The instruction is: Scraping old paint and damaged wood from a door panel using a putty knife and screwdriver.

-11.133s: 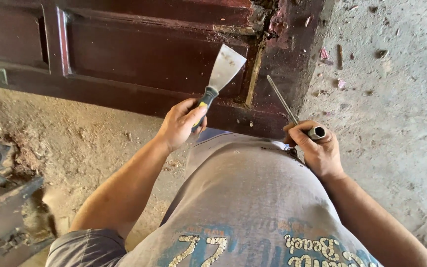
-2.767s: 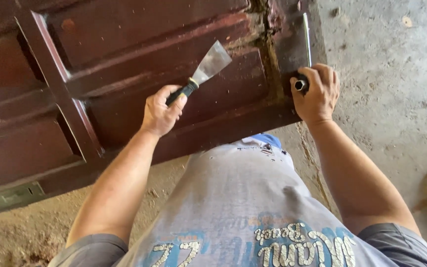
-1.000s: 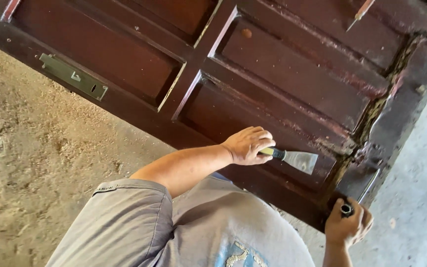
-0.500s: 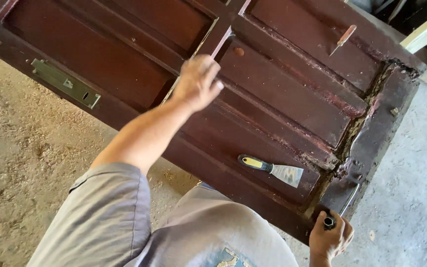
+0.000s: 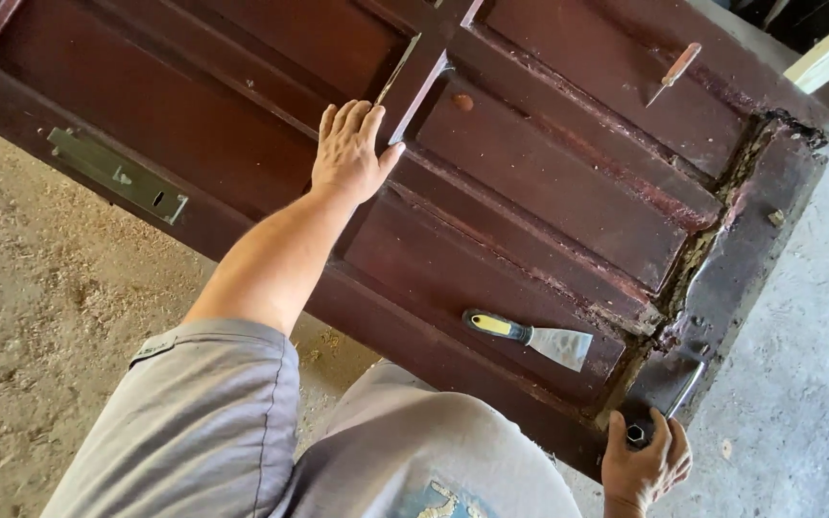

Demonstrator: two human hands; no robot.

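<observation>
Your left hand lies open on the door; your right hand grips a tool that could slip at the rotted corner and nudge the loose scraper off

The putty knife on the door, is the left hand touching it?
Apart. The head view shows the left hand flat on the door, the putty knife lying alone.

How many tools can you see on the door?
3. A scraper lies loose on the lower panel. A screwdriver lies on the upper panel. The right hand holds a metal bar at the rotted corner. Others may be out of view.
</observation>
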